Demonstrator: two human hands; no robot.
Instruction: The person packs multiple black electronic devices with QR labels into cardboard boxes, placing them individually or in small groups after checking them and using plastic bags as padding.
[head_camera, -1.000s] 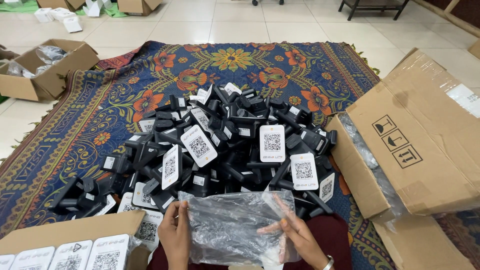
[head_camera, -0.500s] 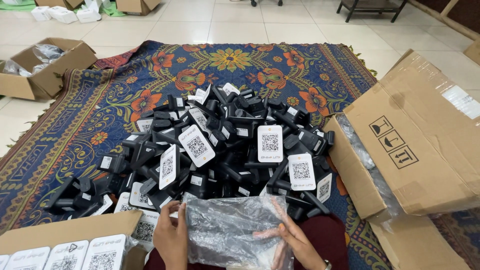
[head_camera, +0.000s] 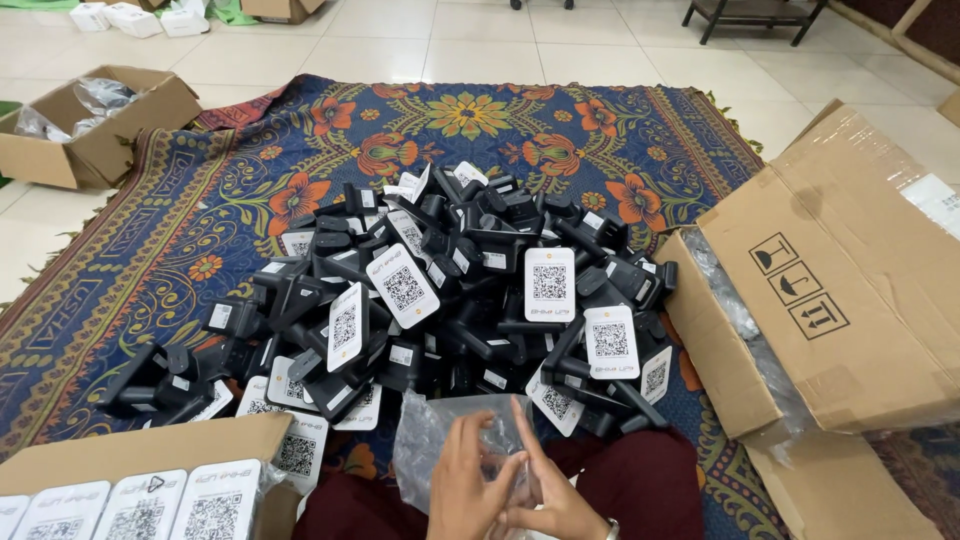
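My left hand (head_camera: 468, 485) and right hand (head_camera: 545, 500) cover the lower part of the clear plastic bag (head_camera: 440, 440); can't tell what's inside it. Both wrists cut off by the bottom edge. Left of the bag, the open carton (head_camera: 140, 455) of white-labelled units is cut at the frame corner. Beyond the bag, the pile of black devices (head_camera: 440, 290) buries its lower layers; count unreadable. Right of the bag, the big cardboard box (head_camera: 840, 290) runs off frame.

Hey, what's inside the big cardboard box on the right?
The big cardboard box lies on its side, and crumpled clear plastic wrap shows at its opening. Anything deeper is hidden by the box wall and flap.
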